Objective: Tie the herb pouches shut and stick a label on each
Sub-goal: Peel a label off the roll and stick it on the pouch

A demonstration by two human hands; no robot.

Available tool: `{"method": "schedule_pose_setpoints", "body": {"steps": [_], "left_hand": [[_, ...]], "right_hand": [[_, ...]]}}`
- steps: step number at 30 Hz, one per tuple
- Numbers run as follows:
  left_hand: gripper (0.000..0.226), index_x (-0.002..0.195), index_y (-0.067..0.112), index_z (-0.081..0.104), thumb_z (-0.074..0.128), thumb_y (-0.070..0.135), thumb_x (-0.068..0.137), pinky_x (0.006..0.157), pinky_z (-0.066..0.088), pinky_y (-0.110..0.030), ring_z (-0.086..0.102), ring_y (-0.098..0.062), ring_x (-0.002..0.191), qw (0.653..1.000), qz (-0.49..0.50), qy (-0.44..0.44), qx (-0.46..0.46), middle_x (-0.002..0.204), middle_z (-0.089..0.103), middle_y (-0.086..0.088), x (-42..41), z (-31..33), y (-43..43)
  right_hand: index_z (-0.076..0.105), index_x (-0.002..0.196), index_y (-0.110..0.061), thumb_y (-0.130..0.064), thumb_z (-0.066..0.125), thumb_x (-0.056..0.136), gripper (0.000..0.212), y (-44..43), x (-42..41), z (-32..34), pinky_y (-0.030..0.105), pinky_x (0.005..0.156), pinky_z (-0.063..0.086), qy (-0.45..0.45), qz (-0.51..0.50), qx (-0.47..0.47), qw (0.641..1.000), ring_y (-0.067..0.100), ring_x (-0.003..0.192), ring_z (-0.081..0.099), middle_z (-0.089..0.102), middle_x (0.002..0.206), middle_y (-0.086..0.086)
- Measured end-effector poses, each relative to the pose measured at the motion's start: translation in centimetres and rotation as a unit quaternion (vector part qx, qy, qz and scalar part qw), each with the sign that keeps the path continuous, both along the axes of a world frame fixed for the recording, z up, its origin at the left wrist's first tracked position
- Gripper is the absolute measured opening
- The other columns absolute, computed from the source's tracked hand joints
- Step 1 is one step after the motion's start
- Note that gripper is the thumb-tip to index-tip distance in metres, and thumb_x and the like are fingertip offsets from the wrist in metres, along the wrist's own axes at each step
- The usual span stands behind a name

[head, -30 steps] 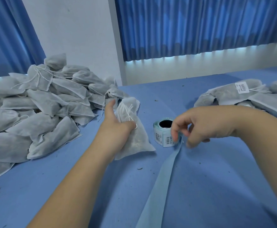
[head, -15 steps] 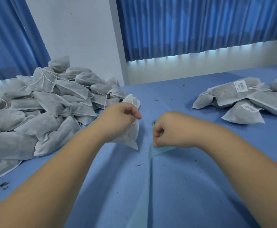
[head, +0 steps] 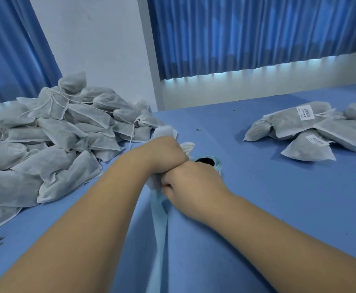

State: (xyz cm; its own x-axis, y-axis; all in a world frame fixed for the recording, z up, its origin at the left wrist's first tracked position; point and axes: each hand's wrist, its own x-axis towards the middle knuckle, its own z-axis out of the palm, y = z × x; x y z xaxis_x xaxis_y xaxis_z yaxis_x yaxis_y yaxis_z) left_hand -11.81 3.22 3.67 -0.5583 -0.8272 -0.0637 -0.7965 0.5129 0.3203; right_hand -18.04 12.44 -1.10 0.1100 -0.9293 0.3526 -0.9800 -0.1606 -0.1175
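Poking out above and below the clamped left hand (head: 162, 157), pouch (head: 165, 132); right hand (head: 191, 182) grasp unclear.

I take this for a small hand-packing workroom: a wide table (head: 278, 208) covered in blue cloth carries a label roll (head: 213, 163), with a large heap of grey drawstring pouches (head: 52, 140) left of the roll and a smaller pile of labelled pouches (head: 312, 132) to its right. Behind the roll stand a plain white wall (head: 101, 49) and blue curtains (head: 257, 32).
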Motion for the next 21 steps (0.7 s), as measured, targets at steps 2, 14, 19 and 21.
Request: {"method": "schedule_pose_setpoints", "body": {"steps": [2, 14, 19, 21], "left_hand": [[0.019, 0.084, 0.017, 0.053, 0.058, 0.032, 0.094, 0.055, 0.042, -0.015, 0.059, -0.011, 0.071, 0.999, 0.014, 0.026, 0.042, 0.084, 0.061, 0.005, 0.6, -0.5, -0.6], [0.034, 0.063, 0.015, 0.066, 0.054, 0.046, 0.059, 0.061, 0.039, -0.023, 0.049, -0.009, 0.063, 0.982, -0.012, 0.155, 0.111, 0.064, 0.056, 0.006, 4.0, -3.3, 0.6], [0.048, 0.073, 0.027, 0.075, 0.058, 0.067, 0.053, 0.061, 0.042, -0.017, 0.053, 0.002, 0.06, 0.96, -0.031, 0.233, 0.153, 0.063, 0.058, 0.015, 4.9, -4.1, 1.2], [0.056, 0.081, 0.022, 0.076, 0.061, 0.067, 0.053, 0.073, 0.044, -0.026, 0.056, -0.003, 0.071, 0.959, -0.045, 0.235, 0.152, 0.073, 0.064, 0.0, 5.1, -4.1, 1.2]], "right_hand": [[0.061, 0.089, -0.021, -0.019, 0.048, 0.093, 0.014, 0.0, -0.2, -0.1, 0.028, 0.052, 0.028, -0.001, 0.034, 0.002, 0.999, 0.024, 0.076, 0.049, 0.052, 0.078, 0.0], [0.057, 0.072, -0.018, 0.0, 0.048, 0.08, 0.023, 0.8, -3.4, 2.1, 0.025, 0.058, 0.047, -0.391, 0.093, 0.104, 0.91, 0.009, 0.064, 0.062, 0.07, 0.064, 0.001], [0.049, 0.07, -0.01, 0.012, 0.037, 0.081, 0.027, 0.3, -3.9, 2.0, 0.028, 0.058, 0.05, -0.549, 0.103, 0.087, 0.825, 0.02, 0.052, 0.064, 0.055, 0.048, 0.002], [0.049, 0.069, -0.009, 0.011, 0.037, 0.081, 0.027, 0.1, -4.0, 1.9, 0.03, 0.057, 0.049, -0.576, 0.089, 0.078, 0.809, 0.02, 0.049, 0.062, 0.054, 0.049, 0.005]]}}
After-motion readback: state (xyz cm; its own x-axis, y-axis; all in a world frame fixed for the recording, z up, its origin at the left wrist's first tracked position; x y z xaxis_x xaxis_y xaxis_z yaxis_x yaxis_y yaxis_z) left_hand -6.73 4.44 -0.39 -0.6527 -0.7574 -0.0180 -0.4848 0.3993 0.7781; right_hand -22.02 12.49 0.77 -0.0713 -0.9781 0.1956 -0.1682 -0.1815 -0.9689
